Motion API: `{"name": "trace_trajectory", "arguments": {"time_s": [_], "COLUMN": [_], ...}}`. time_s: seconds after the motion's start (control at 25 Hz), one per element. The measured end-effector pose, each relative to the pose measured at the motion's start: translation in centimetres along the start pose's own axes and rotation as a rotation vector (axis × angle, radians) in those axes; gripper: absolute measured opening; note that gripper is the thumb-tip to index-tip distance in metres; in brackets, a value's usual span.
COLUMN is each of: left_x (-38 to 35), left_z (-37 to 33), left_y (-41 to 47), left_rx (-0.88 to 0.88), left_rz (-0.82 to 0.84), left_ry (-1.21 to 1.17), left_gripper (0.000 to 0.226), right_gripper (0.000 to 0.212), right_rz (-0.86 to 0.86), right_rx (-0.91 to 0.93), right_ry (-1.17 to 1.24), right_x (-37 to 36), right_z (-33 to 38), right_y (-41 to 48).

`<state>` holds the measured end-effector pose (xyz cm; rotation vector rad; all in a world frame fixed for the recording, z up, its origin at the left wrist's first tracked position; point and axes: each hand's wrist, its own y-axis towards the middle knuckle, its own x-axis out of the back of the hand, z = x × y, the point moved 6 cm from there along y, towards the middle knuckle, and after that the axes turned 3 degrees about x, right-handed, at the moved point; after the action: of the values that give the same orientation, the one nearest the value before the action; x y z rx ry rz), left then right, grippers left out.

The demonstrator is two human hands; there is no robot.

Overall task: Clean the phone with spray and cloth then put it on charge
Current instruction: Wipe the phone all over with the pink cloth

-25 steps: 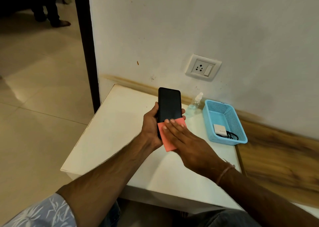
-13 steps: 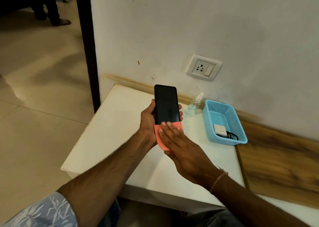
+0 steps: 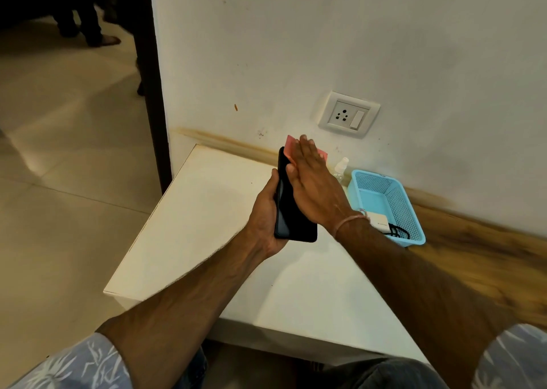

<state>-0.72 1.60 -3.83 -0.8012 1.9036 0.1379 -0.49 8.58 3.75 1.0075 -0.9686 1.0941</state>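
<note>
My left hand (image 3: 265, 215) grips a black phone (image 3: 291, 221) from the left side, holding it above the white table (image 3: 207, 225). My right hand (image 3: 312, 185) lies flat on the phone's upper part, pressing a pink cloth (image 3: 290, 145) against it. Only the cloth's top corners stick out past my fingers. A small clear spray bottle (image 3: 341, 168) stands by the wall, partly hidden behind my right hand. A white charger (image 3: 379, 221) with a black cable lies in the blue basket (image 3: 396, 190).
A wall socket with a switch (image 3: 348, 114) sits above the table. A wooden surface (image 3: 473, 249) runs to the right of the basket. On the left is tiled floor, a dark door frame (image 3: 151, 77), and a person's legs far off.
My right hand has slid the pink cloth from the phone's bottom end up to its top end. The phone's bottom is now uncovered.
</note>
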Motion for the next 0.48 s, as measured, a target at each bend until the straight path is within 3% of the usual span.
{"name": "trace_trajectory", "arguments": {"time_s": [0.48], "left_x": [0.4], "left_z": [0.0], "left_y": [0.0], "left_rx": [0.114], "left_rz": [0.050], "left_ry": [-0.067], "left_gripper": [0.076], "right_gripper": [0.058], "right_rz": [0.031], "right_rx": [0.188], "right_ry": [0.008], "right_x": [-3.5], "right_z": [3.5], "right_y": [-12.8]}}
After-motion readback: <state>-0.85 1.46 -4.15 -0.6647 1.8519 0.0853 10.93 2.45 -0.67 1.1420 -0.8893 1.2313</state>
